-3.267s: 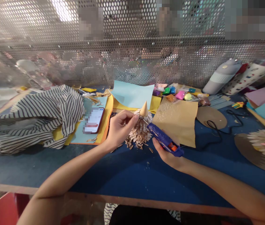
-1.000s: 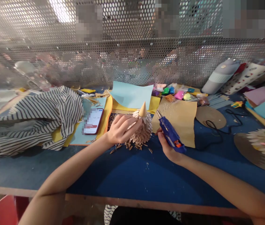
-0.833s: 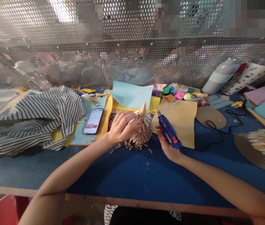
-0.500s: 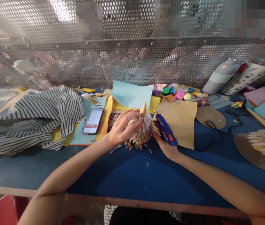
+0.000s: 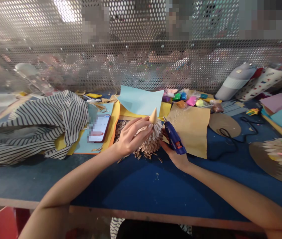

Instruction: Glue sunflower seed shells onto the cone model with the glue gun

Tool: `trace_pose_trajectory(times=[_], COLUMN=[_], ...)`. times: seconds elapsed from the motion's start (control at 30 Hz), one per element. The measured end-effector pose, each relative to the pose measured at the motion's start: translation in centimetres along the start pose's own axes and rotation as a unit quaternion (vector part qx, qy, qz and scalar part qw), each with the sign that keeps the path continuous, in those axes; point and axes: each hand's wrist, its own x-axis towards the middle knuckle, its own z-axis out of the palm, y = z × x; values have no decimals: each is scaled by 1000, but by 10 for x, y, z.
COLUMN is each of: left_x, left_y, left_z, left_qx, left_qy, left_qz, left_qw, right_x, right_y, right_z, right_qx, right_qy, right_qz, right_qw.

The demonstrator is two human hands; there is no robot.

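A cone-shaped tree covered in overlapping pale seed hulls [image 5: 152, 141] stands on the blue table, topped by a bare tan tip [image 5: 153, 116]. My left hand [image 5: 132, 136] is wrapped over its left side, with the fingers pressing on the hulls. My right hand [image 5: 174, 157] grips a blue hot glue gun [image 5: 173, 138], whose metal nozzle points up just right of the tree's tip. Loose hulls [image 5: 141, 154] lie around the tree's base.
A phone with a blurred screen [image 5: 98, 128] lies on coloured paper left of the tree. A striped cloth [image 5: 36, 126] is further left. Kraft paper [image 5: 190, 129], light blue paper [image 5: 141, 99], clay packets [image 5: 188, 99], a black cord [image 5: 237, 127] and a hull-covered disc [image 5: 280, 157] surround the work, before a perforated metal screen [image 5: 141, 66].
The glue gun has moved left and now sits close to the tree's right side. My left hand has slid further up and over the tree, which has tilted slightly.
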Motion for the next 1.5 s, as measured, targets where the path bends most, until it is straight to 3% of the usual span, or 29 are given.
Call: trace_pose_trajectory(times=[0.4, 0.63, 1.07, 1.5], left_x=[1, -2, 1, -1], left_y=[0, -2, 0, 0], left_z=[1, 0, 2, 3], left_qx=[10, 20, -4, -3], left_qy=[3, 7, 8, 15], left_qz=[-4, 29, -19, -21], left_qw=[1000, 999, 1000, 1000], right_x=[-1, -2, -2, -3], right_y=[12, 15, 15, 11], right_z=[0, 1, 1, 4], right_qx=[12, 21, 20, 25], right_qy=[-21, -6, 3, 14], right_qz=[5, -1, -8, 6], right_qw=[1000, 1000, 1000, 1000])
